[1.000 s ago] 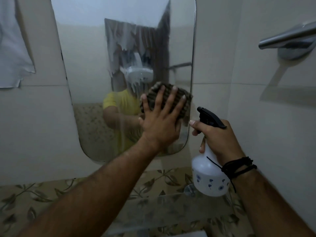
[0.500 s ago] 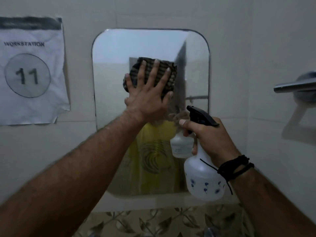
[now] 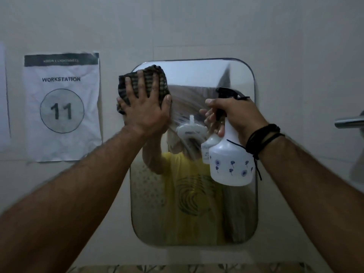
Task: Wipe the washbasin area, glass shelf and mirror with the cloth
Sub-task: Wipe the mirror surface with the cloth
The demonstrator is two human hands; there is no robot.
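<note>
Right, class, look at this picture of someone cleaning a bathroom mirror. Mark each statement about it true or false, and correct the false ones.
1. The left hand presses the cloth on the mirror's top left corner. True.
2. The right hand holds a sponge. False: it holds a white spray bottle.
3. The paper sign shows number 11. True.
4. The sign hangs right of the mirror. False: left of it.
5. The right wrist is bare. False: it wears dark wristbands.

A single head-worn view is given, faced straight at the tiled wall (image 3: 216, 26), with the mirror (image 3: 197, 213) seen close, slightly right of centre.
</note>
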